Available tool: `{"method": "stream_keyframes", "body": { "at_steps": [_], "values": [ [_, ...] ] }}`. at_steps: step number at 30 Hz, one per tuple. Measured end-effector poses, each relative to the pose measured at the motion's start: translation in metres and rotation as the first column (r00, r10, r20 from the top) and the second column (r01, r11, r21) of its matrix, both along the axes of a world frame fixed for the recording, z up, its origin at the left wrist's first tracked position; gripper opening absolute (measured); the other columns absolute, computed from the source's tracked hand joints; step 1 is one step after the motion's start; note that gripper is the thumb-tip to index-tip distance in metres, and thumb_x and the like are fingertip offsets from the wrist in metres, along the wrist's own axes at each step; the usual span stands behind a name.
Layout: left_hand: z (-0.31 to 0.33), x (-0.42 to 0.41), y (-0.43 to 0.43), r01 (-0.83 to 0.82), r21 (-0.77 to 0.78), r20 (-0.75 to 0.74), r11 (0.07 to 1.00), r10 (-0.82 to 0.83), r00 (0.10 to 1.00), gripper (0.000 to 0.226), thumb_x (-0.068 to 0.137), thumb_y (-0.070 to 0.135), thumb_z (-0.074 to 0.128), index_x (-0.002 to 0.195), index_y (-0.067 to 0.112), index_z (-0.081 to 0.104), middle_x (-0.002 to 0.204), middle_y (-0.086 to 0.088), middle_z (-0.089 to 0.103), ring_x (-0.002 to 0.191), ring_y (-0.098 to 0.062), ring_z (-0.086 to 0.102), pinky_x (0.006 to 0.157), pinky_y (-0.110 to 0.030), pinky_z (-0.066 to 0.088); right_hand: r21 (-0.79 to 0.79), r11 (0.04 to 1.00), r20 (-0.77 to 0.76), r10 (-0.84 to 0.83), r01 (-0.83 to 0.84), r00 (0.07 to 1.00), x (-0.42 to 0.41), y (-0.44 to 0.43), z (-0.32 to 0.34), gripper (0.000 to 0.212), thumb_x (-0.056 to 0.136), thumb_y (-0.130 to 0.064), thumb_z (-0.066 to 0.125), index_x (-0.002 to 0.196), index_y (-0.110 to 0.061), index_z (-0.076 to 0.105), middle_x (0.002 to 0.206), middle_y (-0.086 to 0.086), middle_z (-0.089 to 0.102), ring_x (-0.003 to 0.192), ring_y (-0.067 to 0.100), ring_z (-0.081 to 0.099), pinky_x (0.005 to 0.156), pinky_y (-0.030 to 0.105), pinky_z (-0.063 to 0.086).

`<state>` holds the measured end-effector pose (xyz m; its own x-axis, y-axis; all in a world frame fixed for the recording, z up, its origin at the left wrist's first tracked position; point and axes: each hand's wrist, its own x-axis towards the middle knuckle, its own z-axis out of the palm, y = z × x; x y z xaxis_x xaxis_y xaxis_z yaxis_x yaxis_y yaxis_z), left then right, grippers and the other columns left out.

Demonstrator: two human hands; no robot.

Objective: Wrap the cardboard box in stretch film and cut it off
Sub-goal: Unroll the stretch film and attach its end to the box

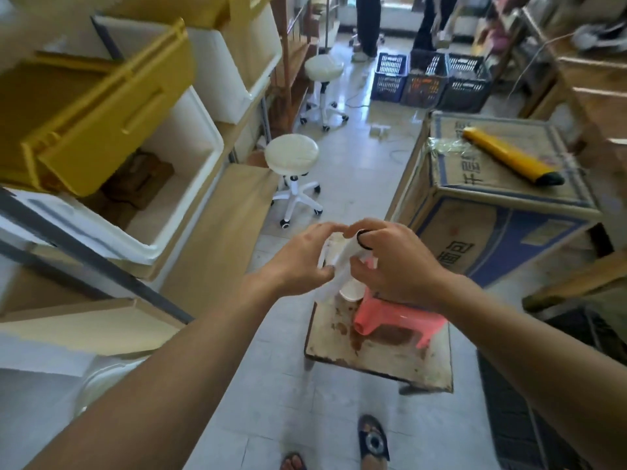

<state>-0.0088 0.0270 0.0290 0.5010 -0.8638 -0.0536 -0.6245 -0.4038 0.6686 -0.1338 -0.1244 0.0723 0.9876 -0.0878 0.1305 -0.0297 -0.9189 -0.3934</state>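
The cardboard box (502, 184), brown with blue print, stands at the right, a strip of clear film (441, 145) clinging to its top left edge. A yellow cutter (509, 156) with a black tip lies on the box top. In front of me, left of the box, both hands meet around a small whitish stretch film roll (341, 266). My right hand (397, 262) grips the roll, with a black ring at its index finger. My left hand (302, 256) pinches the loose film at the roll's left side. The roll's lower end shows below the hands.
A low stained table (390, 357) with a pink plastic stool (393, 317) lying on it sits under my hands. White and yellow bins (101, 130) fill shelves at the left. Two white wheeled stools (293, 164), dark crates (431, 79) and standing people are farther down the aisle.
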Motion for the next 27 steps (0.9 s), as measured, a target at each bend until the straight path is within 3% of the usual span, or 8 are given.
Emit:
{"method": "stream_keyframes", "body": {
  "at_steps": [2, 5, 9, 12, 15, 19, 22, 27],
  "values": [
    [0.018, -0.008, 0.001, 0.052, -0.055, 0.028, 0.997, -0.050, 0.998, 0.053, 0.086, 0.024, 0.068, 0.134, 0.026, 0.047, 0.132, 0.005, 0.056, 0.120, -0.009, 0.051, 0.103, -0.031, 0.044, 0.028, 1.000, 0.057, 0.003, -0.005, 0.998, -0.012, 0.003, 0.020, 0.014, 0.086, -0.024, 0.067, 0.088, -0.015, 0.077, 0.117, -0.009, 0.067, 0.081, 0.001, 0.059, 0.078, 0.019, 0.050],
    [0.038, -0.022, 0.003, 0.095, -0.069, 0.017, 0.993, -0.094, 0.995, 0.036, 0.089, 0.026, 0.066, 0.121, 0.029, 0.049, 0.115, 0.005, 0.062, 0.107, -0.010, 0.058, 0.092, -0.038, 0.053, 0.013, 1.000, 0.120, 0.009, -0.011, 0.993, -0.032, 0.008, 0.042, 0.010, 0.086, -0.024, 0.067, 0.085, -0.018, 0.075, 0.113, -0.007, 0.067, 0.085, 0.006, 0.064, 0.078, 0.026, 0.056],
    [0.056, -0.042, 0.001, 0.166, -0.075, 0.025, 0.983, -0.165, 0.986, 0.022, 0.092, 0.029, 0.063, 0.109, 0.038, 0.054, 0.099, 0.010, 0.064, 0.097, -0.008, 0.062, 0.086, -0.040, 0.055, -0.003, 0.999, 0.169, -0.034, 0.034, 0.985, -0.061, 0.012, 0.061, 0.010, 0.087, -0.021, 0.069, 0.081, -0.014, 0.071, 0.120, -0.002, 0.064, 0.094, 0.009, 0.062, 0.079, 0.019, 0.049],
    [0.067, -0.061, -0.003, 0.170, -0.106, 0.070, 0.980, -0.164, 0.984, 0.016, 0.092, 0.026, 0.060, 0.106, 0.031, 0.064, 0.091, 0.011, 0.065, 0.087, -0.006, 0.062, 0.080, -0.035, 0.054, 0.003, 0.996, 0.209, -0.087, 0.088, 0.974, -0.084, 0.013, 0.072, 0.012, 0.086, -0.019, 0.071, 0.083, -0.008, 0.072, 0.118, -0.001, 0.064, 0.096, 0.011, 0.062, 0.079, 0.024, 0.052],
    [0.076, -0.078, -0.006, 0.098, -0.163, 0.085, 0.982, -0.085, 0.993, 0.020, 0.093, 0.016, 0.056, 0.103, 0.022, 0.072, 0.080, 0.015, 0.061, 0.075, 0.000, 0.058, 0.069, -0.021, 0.044, 0.033, 0.984, 0.271, -0.180, 0.178, 0.946, -0.104, 0.013, 0.081, 0.017, 0.086, -0.020, 0.074, 0.094, -0.005, 0.072, 0.102, 0.004, 0.066, 0.085, 0.019, 0.062, 0.073, 0.037, 0.056],
    [0.086, -0.096, -0.006, -0.023, -0.202, 0.029, 0.979, 0.030, 0.999, 0.024, 0.094, 0.010, 0.054, 0.086, 0.025, 0.071, 0.078, 0.003, 0.070, 0.071, -0.013, 0.068, 0.068, -0.033, 0.057, 0.083, 0.964, 0.294, -0.264, 0.251, 0.919, -0.124, 0.010, 0.093, 0.022, 0.089, -0.018, 0.070, 0.105, -0.005, 0.066, 0.100, 0.004, 0.060, 0.084, 0.022, 0.058, 0.072, 0.047, 0.056],
    [0.089, -0.105, -0.003, -0.137, -0.185, 0.021, 0.973, 0.144, 0.989, 0.024, 0.096, 0.010, 0.050, 0.084, 0.023, 0.066, 0.077, 0.000, 0.070, 0.071, -0.012, 0.069, 0.065, -0.031, 0.056, 0.142, 0.964, 0.302, -0.259, 0.226, 0.917, -0.139, 0.005, 0.101, 0.016, 0.092, -0.016, 0.063, 0.105, -0.007, 0.060, 0.102, 0.004, 0.054, 0.088, 0.023, 0.056, 0.072, 0.049, 0.056],
    [0.088, -0.129, -0.003, -0.383, -0.176, -0.210, 0.907, 0.345, 0.915, 0.023, 0.099, 0.011, 0.043, 0.086, 0.012, 0.062, 0.082, -0.007, 0.066, 0.068, -0.015, 0.069, 0.072, -0.043, 0.058, 0.205, 0.958, 0.321, -0.258, 0.200, 0.911, -0.171, -0.010, 0.115, 0.010, 0.093, -0.013, 0.060, 0.103, -0.010, 0.057, 0.104, 0.002, 0.051, 0.090, 0.023, 0.055, 0.074, 0.048, 0.057]
  ]
}}
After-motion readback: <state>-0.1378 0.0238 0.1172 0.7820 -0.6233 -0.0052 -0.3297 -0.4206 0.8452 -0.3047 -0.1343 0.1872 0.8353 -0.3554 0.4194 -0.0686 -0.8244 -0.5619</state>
